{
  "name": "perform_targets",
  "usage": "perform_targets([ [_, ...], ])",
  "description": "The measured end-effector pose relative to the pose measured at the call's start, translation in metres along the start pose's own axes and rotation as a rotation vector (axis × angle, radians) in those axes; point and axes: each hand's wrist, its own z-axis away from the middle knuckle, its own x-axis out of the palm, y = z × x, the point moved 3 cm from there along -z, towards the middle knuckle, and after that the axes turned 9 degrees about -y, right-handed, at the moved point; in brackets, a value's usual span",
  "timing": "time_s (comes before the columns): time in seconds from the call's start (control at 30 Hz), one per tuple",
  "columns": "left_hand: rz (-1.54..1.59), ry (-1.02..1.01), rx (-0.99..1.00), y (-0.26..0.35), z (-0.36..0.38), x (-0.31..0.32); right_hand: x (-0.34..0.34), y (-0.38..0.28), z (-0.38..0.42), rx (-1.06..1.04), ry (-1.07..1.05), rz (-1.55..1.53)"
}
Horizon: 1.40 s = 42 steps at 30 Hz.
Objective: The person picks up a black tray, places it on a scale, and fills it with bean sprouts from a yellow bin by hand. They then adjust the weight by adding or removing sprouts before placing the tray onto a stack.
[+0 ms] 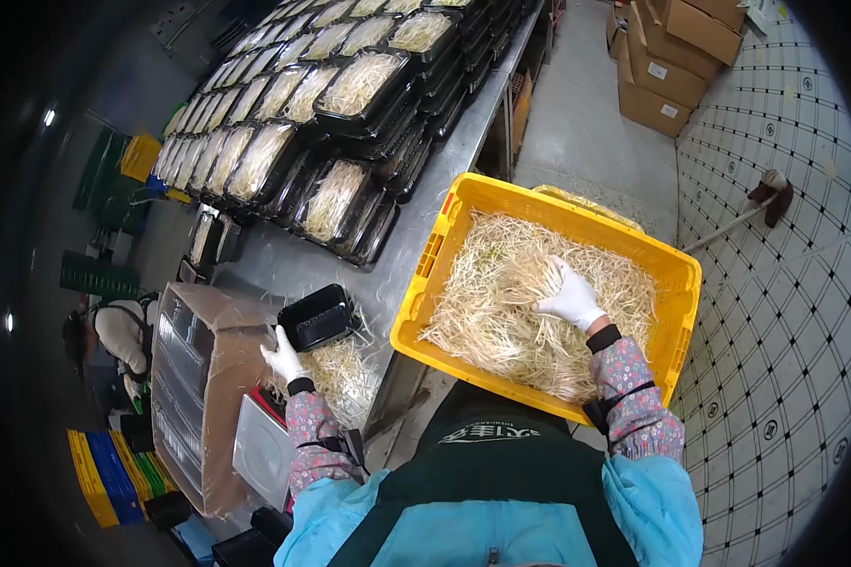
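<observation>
My left hand (284,357), in a white glove, holds the near left edge of an empty black tray (318,317) above the metal table (388,274). Loose sprouts (336,378) lie on the table beside it. My right hand (573,299), also gloved in white, is closed on a bunch of sprouts (520,281) over the heap inside the yellow crate (667,260). The crate stands right of the table, in front of my body.
Stacked black trays filled with sprouts (359,85) cover the back of the table. At the left are an open cardboard box (227,378) and a scale (262,451). Brown cartons (667,71) stand at the back right. A person (123,335) is at the far left.
</observation>
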Motion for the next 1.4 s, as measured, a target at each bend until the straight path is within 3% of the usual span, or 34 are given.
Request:
perform_targets([
  [0.07, 0.401, -0.271, 0.009, -0.025, -0.014, 0.030, -0.001, 0.007, -0.008, 0.164, -0.208, 0.308],
  [0.1, 0.461, -0.283, -0.138, -0.030, -0.010, 0.035, -0.008, -0.006, -0.004, 0.111, -0.224, 0.418],
  [0.2, 0.510, -0.165, -0.108, -0.052, -0.016, 0.045, -0.020, -0.012, -0.001, 0.141, -0.209, 0.236],
  [0.23, 0.555, -0.023, -0.098, -0.039, -0.009, 0.042, -0.018, -0.009, -0.002, -0.005, -0.109, 0.136],
  [0.27, 0.583, 0.029, -0.095, -0.027, 0.001, 0.037, -0.013, -0.002, -0.004, -0.013, -0.113, 0.141],
  [0.33, 0.742, 0.033, -0.064, -0.008, 0.005, 0.030, -0.020, -0.027, -0.006, 0.152, -0.294, 0.495],
  [0.43, 0.904, 0.044, 0.041, 0.030, 0.026, 0.012, -0.033, -0.072, -0.002, 0.087, -0.274, 0.542],
  [0.53, 0.618, 0.086, 0.283, 0.094, 0.058, -0.021, -0.024, -0.124, -0.005, -0.056, -0.225, 0.576],
  [0.63, 0.597, 0.105, 0.551, 0.163, 0.101, -0.053, 0.004, -0.198, -0.008, -0.307, -0.197, 0.623],
  [0.77, 0.218, 0.095, 0.879, 0.185, 0.138, -0.100, 0.081, -0.312, 0.008, -0.641, -0.163, 0.713],
  [0.8, 0.119, 0.087, 0.932, 0.178, 0.142, -0.111, 0.109, -0.336, 0.013, -0.680, -0.175, 0.716],
  [0.9, 0.006, -0.064, 0.801, 0.129, 0.137, -0.143, 0.194, -0.407, 0.033, -0.898, -0.150, 0.736],
  [1.0, 0.345, 0.008, 0.588, 0.039, 0.098, -0.181, 0.254, -0.478, 0.079, -1.142, -0.210, 0.521],
  [1.07, 0.531, 0.011, 0.369, -0.016, 0.084, -0.212, 0.293, -0.519, 0.113, -1.116, -0.425, 0.553],
  [1.13, 0.810, -0.014, 0.222, -0.071, 0.075, -0.227, 0.347, -0.540, 0.132, -1.366, -0.346, 0.435],
  [1.2, 0.746, -0.038, 0.134, -0.101, 0.078, -0.257, 0.395, -0.554, 0.143, -1.457, -0.402, 0.488],
  [1.27, 0.412, -0.156, 0.071, -0.164, 0.070, -0.263, 0.432, -0.563, 0.155, -1.541, -0.445, 0.556],
  [1.3, 0.450, -0.276, 0.053, -0.184, 0.064, -0.271, 0.449, -0.565, 0.159, -1.553, -0.503, 0.681],
  [1.33, 0.228, -0.259, -0.019, -0.174, 0.067, -0.299, 0.467, -0.562, 0.161, -1.557, -0.559, 0.809],
  [1.4, -0.120, 0.049, 0.304, -0.182, 0.052, -0.323, 0.496, -0.556, 0.168, -1.633, -0.549, 0.771],
])
